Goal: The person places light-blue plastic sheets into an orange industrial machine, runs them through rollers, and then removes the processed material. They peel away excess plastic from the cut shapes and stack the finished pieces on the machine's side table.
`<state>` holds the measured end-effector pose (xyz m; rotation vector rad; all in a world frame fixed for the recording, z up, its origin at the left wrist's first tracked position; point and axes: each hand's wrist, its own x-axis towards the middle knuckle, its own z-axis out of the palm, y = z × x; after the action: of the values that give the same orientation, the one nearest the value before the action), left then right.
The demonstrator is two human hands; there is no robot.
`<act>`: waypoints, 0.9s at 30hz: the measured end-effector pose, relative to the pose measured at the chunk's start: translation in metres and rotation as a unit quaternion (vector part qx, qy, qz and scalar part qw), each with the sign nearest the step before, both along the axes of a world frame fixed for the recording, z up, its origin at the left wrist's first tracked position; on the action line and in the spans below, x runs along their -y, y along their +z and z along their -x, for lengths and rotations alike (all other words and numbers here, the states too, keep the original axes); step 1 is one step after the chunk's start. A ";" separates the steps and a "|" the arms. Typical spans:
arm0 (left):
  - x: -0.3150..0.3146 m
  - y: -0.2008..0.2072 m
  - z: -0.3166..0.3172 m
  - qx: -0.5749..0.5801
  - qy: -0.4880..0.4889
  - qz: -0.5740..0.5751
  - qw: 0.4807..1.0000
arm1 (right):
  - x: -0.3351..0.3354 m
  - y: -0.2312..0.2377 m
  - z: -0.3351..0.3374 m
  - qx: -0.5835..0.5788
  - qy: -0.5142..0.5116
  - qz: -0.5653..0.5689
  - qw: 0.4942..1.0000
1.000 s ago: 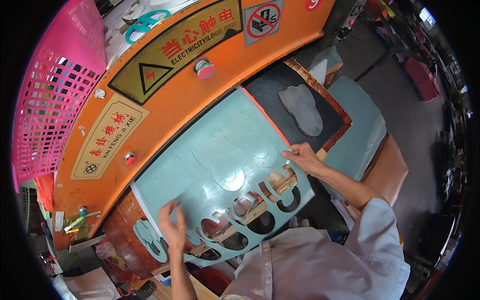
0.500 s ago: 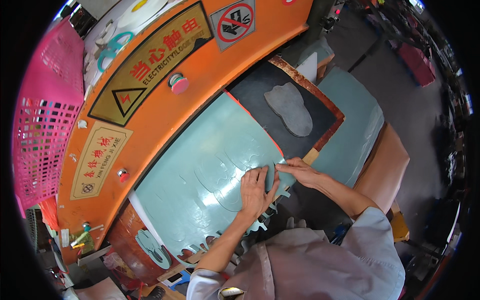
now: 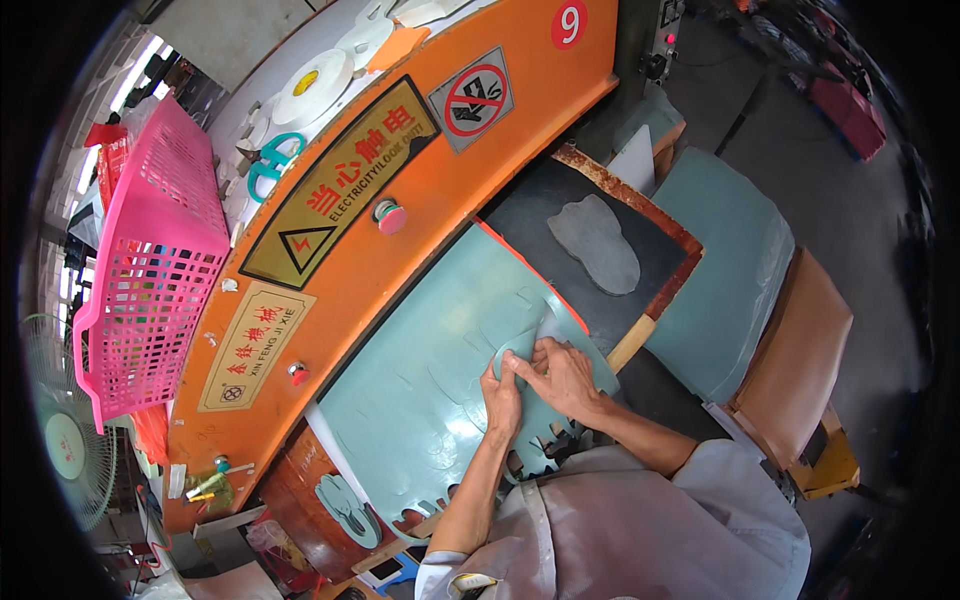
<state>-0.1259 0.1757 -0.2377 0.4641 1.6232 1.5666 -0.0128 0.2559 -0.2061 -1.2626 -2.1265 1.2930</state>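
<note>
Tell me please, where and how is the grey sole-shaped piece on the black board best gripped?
Grip the grey piece mid-length by its two long edges, probably from above on the person's side: it lies flat, with bare black board around it.

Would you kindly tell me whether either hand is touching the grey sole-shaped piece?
No, the left hand and right hand are both at the teal sheet, while the grey sole-shaped piece lies apart on the black board.

- Left forearm (image 3: 466, 505) rises from the lower edge, leaning right.
- Left hand (image 3: 502, 405) points away, fingers bent.
- Right forearm (image 3: 645, 440) slants up and leftward.
- Right hand (image 3: 566, 380) curls, thumb reaching the left fingertips.
</note>
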 end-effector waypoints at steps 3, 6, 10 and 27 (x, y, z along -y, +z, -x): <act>0.002 -0.001 0.016 0.070 -0.037 -0.002 0.997 | 0.018 -0.006 0.009 -0.054 -0.035 -0.066 0.996; 0.009 0.000 0.038 0.094 -0.074 0.006 0.993 | 0.041 -0.004 0.018 -0.055 -0.050 -0.123 0.990; 0.017 -0.007 0.058 0.095 -0.167 -0.006 0.981 | 0.051 -0.006 0.031 0.020 -0.037 -0.088 0.995; 0.051 0.145 0.234 -0.236 -0.033 -0.048 0.970 | -0.001 -0.023 -0.002 0.130 -0.082 -0.077 0.985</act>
<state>-0.3594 0.1250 -0.0927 0.9935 1.8593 1.5677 -0.0104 0.2567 -0.2293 -1.5739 -2.1885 0.9195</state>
